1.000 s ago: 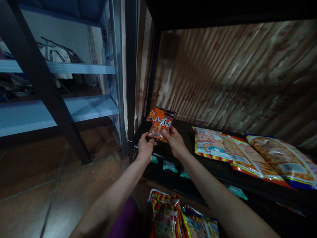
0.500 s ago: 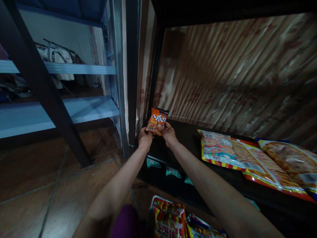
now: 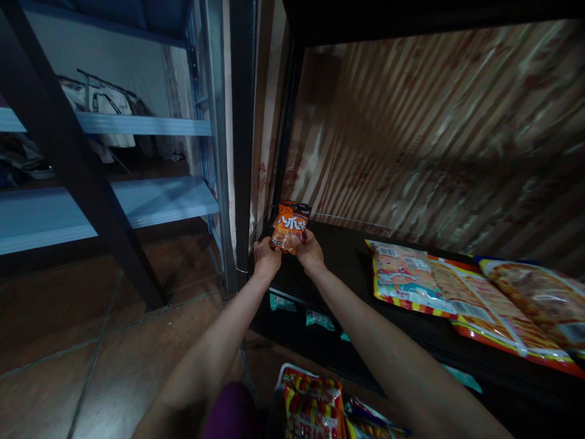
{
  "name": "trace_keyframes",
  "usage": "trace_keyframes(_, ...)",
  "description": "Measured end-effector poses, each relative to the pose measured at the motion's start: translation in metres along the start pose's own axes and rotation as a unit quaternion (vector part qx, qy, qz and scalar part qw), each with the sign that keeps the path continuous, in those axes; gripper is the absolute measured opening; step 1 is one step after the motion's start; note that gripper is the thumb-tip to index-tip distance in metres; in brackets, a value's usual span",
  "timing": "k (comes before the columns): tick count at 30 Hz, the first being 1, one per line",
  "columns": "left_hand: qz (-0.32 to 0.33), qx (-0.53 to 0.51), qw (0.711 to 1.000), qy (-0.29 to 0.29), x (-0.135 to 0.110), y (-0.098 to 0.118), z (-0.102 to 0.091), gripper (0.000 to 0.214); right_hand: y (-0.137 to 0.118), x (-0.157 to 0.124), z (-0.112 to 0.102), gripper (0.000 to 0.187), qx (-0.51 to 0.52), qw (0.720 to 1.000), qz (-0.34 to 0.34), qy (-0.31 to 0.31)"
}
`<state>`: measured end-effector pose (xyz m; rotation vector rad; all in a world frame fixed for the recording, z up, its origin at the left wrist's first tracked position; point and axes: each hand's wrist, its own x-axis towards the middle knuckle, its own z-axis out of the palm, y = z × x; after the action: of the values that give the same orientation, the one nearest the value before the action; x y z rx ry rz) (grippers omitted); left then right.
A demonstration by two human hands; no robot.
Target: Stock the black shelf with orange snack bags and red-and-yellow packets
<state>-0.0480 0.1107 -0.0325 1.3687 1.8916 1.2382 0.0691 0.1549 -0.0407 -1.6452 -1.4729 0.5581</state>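
Both your left hand (image 3: pixel 267 259) and right hand (image 3: pixel 311 251) have fingers clamped low on the orange snack bag (image 3: pixel 291 224); press lightly to avoid crushing it. It is at the left end of the black shelf (image 3: pixel 340 256), well apart from the larger bags (image 3: pixel 409 280).
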Motion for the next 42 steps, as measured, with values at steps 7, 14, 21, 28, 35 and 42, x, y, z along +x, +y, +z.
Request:
trace_keyframes(7,0.017,0.048,0.999,0.009,-0.003,0.0,-0.001,0.035,-0.007,-0.003,-0.002,0.052,-0.037,0.999,0.0,0.003)
trace_keyframes(14,0.041,0.111,0.993,0.011,-0.011,0.006,-0.007,0.028,-0.019,-0.01,-0.009,0.052,-0.076,0.997,0.022,-0.011)
trace_keyframes(21,0.097,0.17,0.979,0.056,0.0,0.02,0.001,0.03,-0.027,-0.02,-0.01,0.056,-0.122,0.992,0.026,-0.02)
trace_keyframes(28,0.089,0.13,0.987,0.032,0.03,0.037,0.012,0.04,-0.015,-0.016,-0.009,0.058,-0.149,0.989,-0.004,0.006)
trace_keyframes(35,0.092,0.088,0.992,0.011,0.049,0.033,0.017,0.047,-0.004,0.009,-0.008,0.064,-0.001,0.999,0.03,0.017)
trace_keyframes(42,0.077,0.065,0.995,-0.015,0.054,0.021,0.02,0.045,-0.006,0.029,-0.007,0.065,0.055,0.998,0.034,-0.016)
